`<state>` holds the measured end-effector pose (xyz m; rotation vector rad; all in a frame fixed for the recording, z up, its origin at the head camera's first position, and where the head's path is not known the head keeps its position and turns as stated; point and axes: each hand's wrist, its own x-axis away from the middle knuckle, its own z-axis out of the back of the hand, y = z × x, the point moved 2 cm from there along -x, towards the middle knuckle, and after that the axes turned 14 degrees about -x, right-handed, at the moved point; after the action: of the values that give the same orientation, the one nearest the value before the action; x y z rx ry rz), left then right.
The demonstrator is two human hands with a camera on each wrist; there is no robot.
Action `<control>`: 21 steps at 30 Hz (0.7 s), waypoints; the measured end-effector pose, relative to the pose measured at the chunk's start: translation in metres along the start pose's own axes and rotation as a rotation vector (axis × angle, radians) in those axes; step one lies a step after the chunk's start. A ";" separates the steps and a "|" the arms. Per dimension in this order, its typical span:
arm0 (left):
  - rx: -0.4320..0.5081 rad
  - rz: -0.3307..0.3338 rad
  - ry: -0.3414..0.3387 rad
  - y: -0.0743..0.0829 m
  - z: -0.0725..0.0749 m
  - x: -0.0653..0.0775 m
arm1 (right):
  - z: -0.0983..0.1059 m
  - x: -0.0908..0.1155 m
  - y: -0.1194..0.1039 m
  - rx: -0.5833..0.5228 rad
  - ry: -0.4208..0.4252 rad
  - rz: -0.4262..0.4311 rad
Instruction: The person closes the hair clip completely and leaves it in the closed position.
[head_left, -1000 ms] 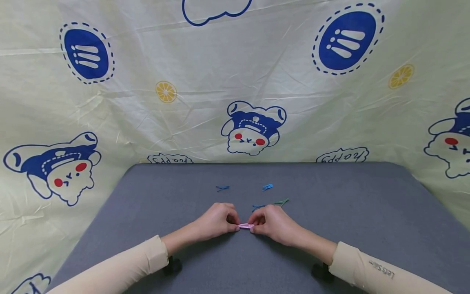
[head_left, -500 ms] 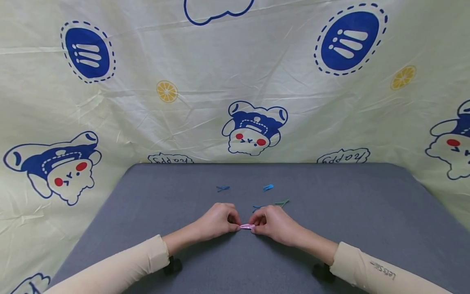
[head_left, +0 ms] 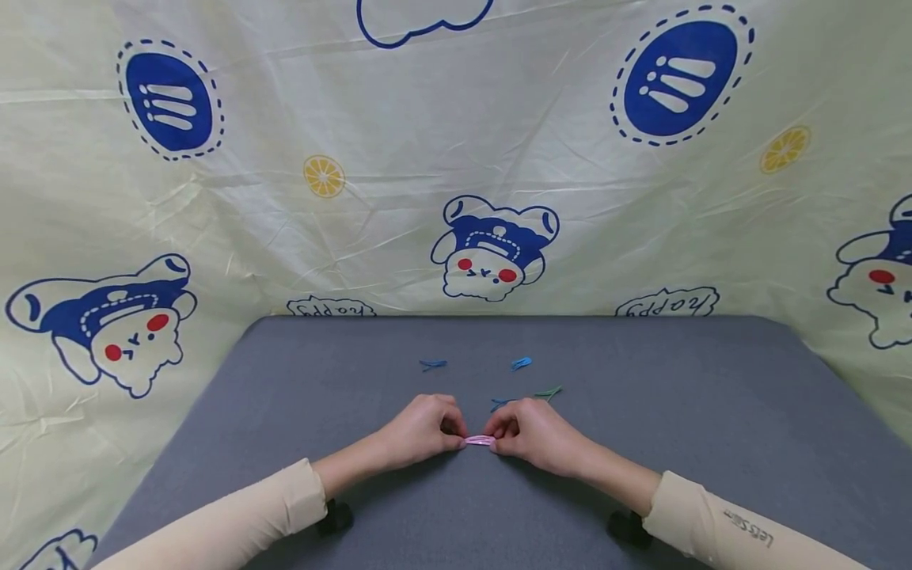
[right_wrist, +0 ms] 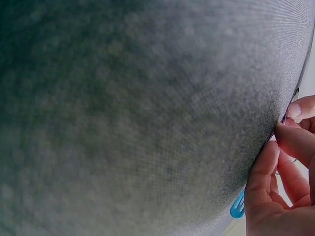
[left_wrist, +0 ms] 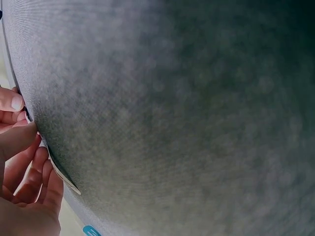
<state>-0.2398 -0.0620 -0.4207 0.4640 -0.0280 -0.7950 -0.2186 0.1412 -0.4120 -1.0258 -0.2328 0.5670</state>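
A pink snap hair clip (head_left: 480, 440) lies crosswise between my two hands, low over the grey table. My left hand (head_left: 426, 427) pinches its left end with thumb and fingertips. At the other end, my right hand (head_left: 537, 434) pinches it in the same way. Fingers hide both tips of the clip. In the left wrist view, the left hand (left_wrist: 32, 172) is at the left edge; in the right wrist view, the right hand (right_wrist: 285, 167) is at the right edge. Both wrist views show the pinched clip barely.
Beyond the hands lie a dark blue hair clip (head_left: 432, 365) and a bright blue snap clip (head_left: 521, 363). Another blue clip (head_left: 502, 404) and a green one (head_left: 549, 393) lie just behind the right hand. The grey table (head_left: 342, 348) meets a printed curtain (head_left: 385, 237) at its back.
Both hands stay in almost the same place with the pink hair clip between them. The clips behind have not moved on the table.
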 end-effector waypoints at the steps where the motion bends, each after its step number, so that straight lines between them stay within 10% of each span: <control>1: 0.001 0.000 -0.002 0.000 0.000 0.000 | 0.000 0.000 0.000 -0.001 0.000 0.000; 21: 0.108 0.060 -0.005 -0.002 0.012 0.006 | 0.002 0.009 -0.005 -0.030 0.023 -0.015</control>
<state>-0.2391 -0.0724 -0.4119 0.5608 -0.0899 -0.7377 -0.2098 0.1458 -0.4079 -1.0581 -0.2291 0.5388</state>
